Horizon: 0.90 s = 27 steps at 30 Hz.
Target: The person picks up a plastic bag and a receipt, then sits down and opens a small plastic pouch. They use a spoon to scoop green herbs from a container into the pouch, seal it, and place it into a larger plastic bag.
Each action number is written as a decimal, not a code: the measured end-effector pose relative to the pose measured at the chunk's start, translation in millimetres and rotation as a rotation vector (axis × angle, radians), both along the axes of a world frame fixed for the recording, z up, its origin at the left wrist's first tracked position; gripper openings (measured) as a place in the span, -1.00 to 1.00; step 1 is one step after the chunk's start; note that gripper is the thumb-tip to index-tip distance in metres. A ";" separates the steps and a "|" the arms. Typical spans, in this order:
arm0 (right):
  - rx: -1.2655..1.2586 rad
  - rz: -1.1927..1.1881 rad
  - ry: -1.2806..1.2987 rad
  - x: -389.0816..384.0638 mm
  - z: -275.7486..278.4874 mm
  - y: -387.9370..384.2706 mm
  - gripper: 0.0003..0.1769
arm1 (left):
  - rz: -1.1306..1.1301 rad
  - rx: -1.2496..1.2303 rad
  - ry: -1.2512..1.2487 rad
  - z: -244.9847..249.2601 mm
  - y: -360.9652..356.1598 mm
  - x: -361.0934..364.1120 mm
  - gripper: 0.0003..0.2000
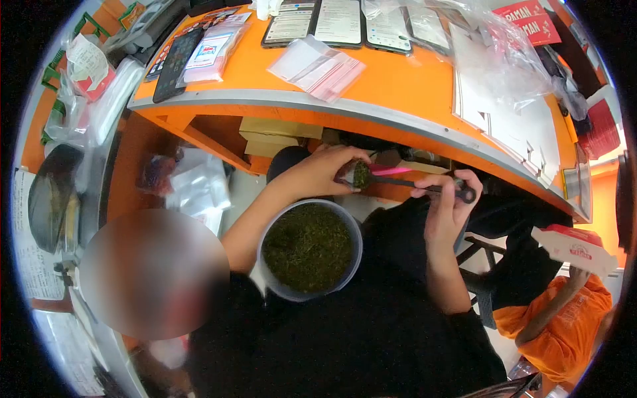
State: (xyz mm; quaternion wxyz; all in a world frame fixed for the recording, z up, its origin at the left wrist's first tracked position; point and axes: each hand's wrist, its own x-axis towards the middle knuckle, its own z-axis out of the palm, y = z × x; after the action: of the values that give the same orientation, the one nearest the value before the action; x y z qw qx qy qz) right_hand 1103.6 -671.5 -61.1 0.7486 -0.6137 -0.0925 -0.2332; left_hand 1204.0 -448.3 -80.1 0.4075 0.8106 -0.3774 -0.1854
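Note:
My left hand (342,169) is closed around a small clear container (348,174), held above the far rim of a round tub. My right hand (448,199) grips the handle of a dark spoon (405,182), whose bowl meets the container's mouth. Green, finely chopped matter (361,175) shows there. The round tub (359,252) rests at my lap, filled with the same dark green matter. Something pink (391,170) lies just behind the spoon.
An orange desk (252,76) stands ahead, bearing several phones (342,23), clear bags (317,66) and white sheets (507,139). Plastic bags (199,189) lie at left. A person in orange (564,325) holds a white and red box (577,250) at right, beside a dark stool (481,278).

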 end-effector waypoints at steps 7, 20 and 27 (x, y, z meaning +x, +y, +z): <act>-0.198 0.118 0.128 10.4 11.1 24.8 -0.74 | -0.052 -0.073 -0.049 -7.6 -5.5 1.1 -0.51; -0.117 0.113 0.061 -3.8 -2.5 16.5 -0.78 | 0.022 -0.249 0.119 -27.0 -0.6 8.3 -0.50; 0.040 -0.031 0.027 1.8 -1.3 9.2 -0.78 | 0.050 -0.253 0.219 -21.6 1.1 5.4 -0.48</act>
State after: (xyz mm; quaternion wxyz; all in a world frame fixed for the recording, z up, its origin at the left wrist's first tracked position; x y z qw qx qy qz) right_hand 1105.4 -662.4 -62.4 0.7580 -0.6033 -0.0681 -0.2384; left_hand 1209.4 -447.3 -101.6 0.5493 0.7370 -0.3311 -0.2134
